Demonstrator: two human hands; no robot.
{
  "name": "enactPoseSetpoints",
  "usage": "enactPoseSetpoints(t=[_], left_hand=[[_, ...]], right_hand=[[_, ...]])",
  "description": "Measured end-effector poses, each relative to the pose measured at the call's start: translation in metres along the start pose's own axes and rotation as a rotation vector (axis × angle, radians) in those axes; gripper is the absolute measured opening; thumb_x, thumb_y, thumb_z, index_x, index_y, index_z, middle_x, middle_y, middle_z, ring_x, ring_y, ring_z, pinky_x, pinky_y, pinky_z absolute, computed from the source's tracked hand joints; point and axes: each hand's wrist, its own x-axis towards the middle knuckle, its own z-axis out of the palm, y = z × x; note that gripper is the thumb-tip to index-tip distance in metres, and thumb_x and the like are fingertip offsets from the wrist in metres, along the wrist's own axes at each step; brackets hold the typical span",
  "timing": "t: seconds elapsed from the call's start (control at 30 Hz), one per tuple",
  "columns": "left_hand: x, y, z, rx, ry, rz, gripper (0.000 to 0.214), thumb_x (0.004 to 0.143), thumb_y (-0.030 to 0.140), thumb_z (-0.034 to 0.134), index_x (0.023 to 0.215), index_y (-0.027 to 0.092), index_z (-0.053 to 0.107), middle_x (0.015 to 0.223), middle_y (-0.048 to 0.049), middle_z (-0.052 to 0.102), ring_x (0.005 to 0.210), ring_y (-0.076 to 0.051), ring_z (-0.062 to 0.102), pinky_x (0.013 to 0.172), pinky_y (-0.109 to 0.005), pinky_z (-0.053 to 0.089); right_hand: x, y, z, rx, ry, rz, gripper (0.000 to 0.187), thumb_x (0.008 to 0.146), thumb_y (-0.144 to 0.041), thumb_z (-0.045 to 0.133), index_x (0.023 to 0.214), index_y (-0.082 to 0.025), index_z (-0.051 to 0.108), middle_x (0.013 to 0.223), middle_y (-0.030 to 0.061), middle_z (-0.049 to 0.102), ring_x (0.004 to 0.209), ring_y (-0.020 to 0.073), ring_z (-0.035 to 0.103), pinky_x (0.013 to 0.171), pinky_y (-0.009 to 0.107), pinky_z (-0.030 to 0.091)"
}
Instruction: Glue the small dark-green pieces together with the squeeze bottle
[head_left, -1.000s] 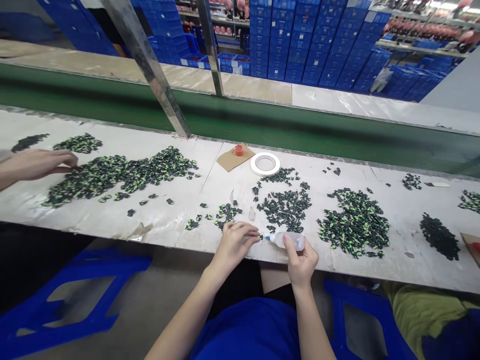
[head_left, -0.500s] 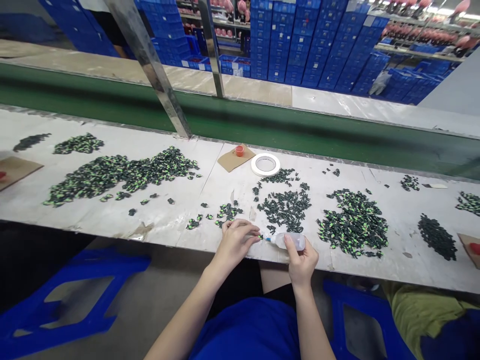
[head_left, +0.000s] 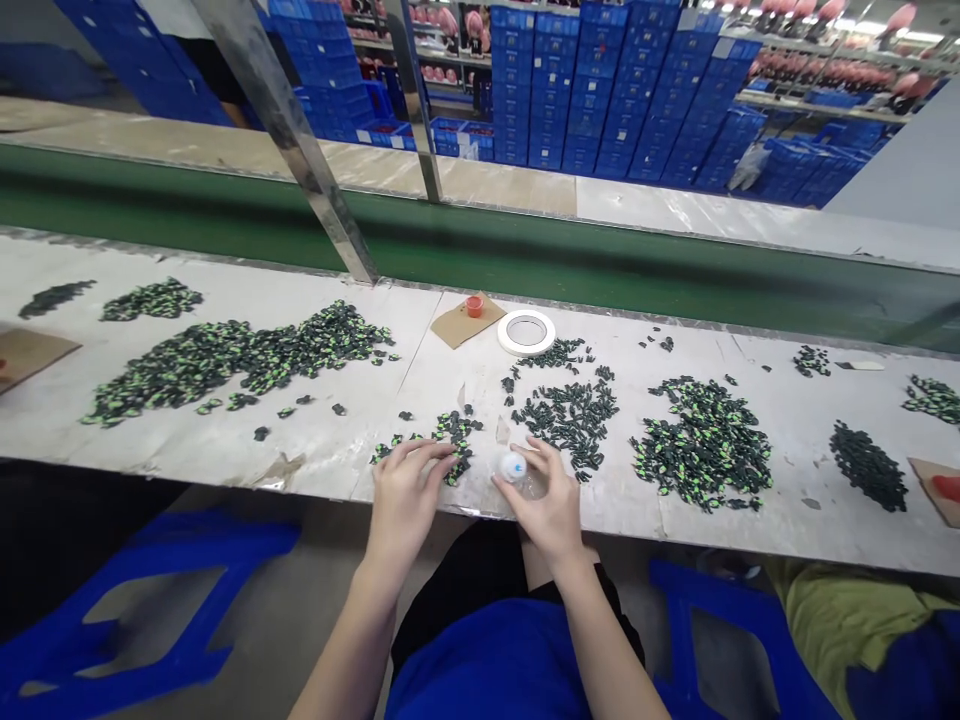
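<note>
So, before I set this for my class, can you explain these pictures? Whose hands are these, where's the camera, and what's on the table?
There is no machine here, just a person's two bare hands. Every picture comes from one camera worn on that person's head, looking forward and down. The right hand holds a small pale bottle with a blue tip. The left hand is curled by a small cluster of dark pieces; I can't tell whether it holds one. On the whitish table lie larger dark-and-green piles, plain dark bits, a white ring and a red tub on cardboard.
</note>
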Motion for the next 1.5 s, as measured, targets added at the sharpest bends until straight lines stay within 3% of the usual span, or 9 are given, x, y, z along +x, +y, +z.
enactPoseSetpoints(t=[0.13,0.27,0.5,0.77,0.93,1.07,1.2,1.33,1.5], left_hand=[[-0.003,-0.001,-0.011,-0.056,0.037,-0.079,0.022,0.084,0.044,0.06,0.08,0.025,0.071,0.085,-0.0042,0.072,0.086,-0.025,0.065,0.085,-0.042,0.047],[-0.008,0.008,-0.008,-0.154,0.018,-0.147,0.026,0.084,0.047,0.06,0.083,0.023,0.072,0.088,-0.0056,0.072,0.089,-0.024,0.066,0.083,-0.039,0.051],[-0.016,0.026,-0.008,-0.231,0.057,-0.09,0.015,0.085,0.033,0.061,0.089,0.023,0.073,0.085,-0.0042,0.069,0.083,-0.019,0.065,0.074,-0.031,0.056],[-0.025,0.049,-0.009,-0.269,-0.001,0.032,0.013,0.086,0.023,0.061,0.093,0.024,0.071,0.083,-0.0036,0.069,0.082,-0.018,0.064,0.072,-0.03,0.056],[-0.026,0.061,-0.005,-0.322,-0.031,0.048,0.012,0.087,0.023,0.061,0.092,0.023,0.072,0.082,-0.0037,0.07,0.079,-0.018,0.064,0.071,-0.03,0.057],[-0.027,0.069,-0.002,-0.357,-0.048,0.085,0.012,0.086,0.021,0.061,0.092,0.022,0.072,0.081,-0.0034,0.071,0.078,-0.017,0.064,0.069,-0.028,0.056],[-0.029,0.074,0.005,-0.348,-0.064,0.117,0.014,0.087,0.021,0.06,0.093,0.022,0.073,0.08,-0.0047,0.073,0.079,-0.019,0.064,0.07,-0.031,0.057],[-0.029,0.075,0.01,-0.306,-0.059,0.148,0.015,0.087,0.021,0.059,0.094,0.023,0.073,0.082,-0.0057,0.075,0.079,-0.021,0.063,0.07,-0.034,0.057],[-0.03,0.077,0.013,-0.304,-0.051,0.179,0.017,0.087,0.018,0.06,0.095,0.024,0.073,0.082,-0.0049,0.075,0.076,-0.02,0.063,0.07,-0.034,0.056]], right_hand=[[0.003,0.007,0.008,-0.112,-0.051,-0.079,0.045,0.077,-0.032,0.073,0.117,-0.017,0.059,0.106,0.0128,0.07,0.097,0.0239,0.069,0.087,0.039,0.057],[0.004,0.012,-0.015,-0.312,-0.022,-0.183,0.063,0.07,-0.041,0.08,0.124,-0.017,0.058,0.106,0.0133,0.067,0.101,0.0288,0.06,0.084,0.045,0.055],[0.009,0.021,-0.04,-0.544,-0.043,-0.22,0.004,0.08,-0.026,0.072,0.082,-0.023,0.073,0.08,0.0073,0.065,0.084,0.0262,0.049,0.071,0.041,0.051],[0.009,0.031,-0.033,-0.63,-0.099,-0.228,0.026,0.095,-0.031,0.049,0.079,-0.023,0.067,0.073,0.0076,0.061,0.075,0.0253,0.05,0.064,0.038,0.045],[0.007,0.014,-0.052,-0.473,-0.124,-0.155,0.033,0.098,-0.034,0.038,0.099,-0.024,0.07,0.079,0.0084,0.065,0.077,0.0245,0.054,0.067,0.037,0.049],[0.003,-0.01,-0.063,-0.138,-0.269,0.079,0.03,0.095,-0.038,0.046,0.087,-0.022,0.071,0.083,0.0047,0.069,0.081,0.0203,0.062,0.072,0.032,0.051],[-0.002,-0.02,-0.061,0.137,-0.208,0.261,0.032,0.086,-0.047,0.057,0.082,-0.018,0.071,0.072,0.0039,0.071,0.064,0.0174,0.065,0.057,0.027,0.052],[-0.009,-0.026,-0.057,0.169,-0.063,0.245,0.028,0.086,-0.041,0.058,0.089,-0.019,0.075,0.077,0.0059,0.074,0.066,0.018,0.069,0.062,0.029,0.055],[-0.013,-0.032,-0.054,0.07,-0.009,0.147,0.019,0.085,-0.034,0.061,0.085,-0.023,0.077,0.085,0.0075,0.075,0.083,0.0208,0.067,0.063,0.028,0.055]])
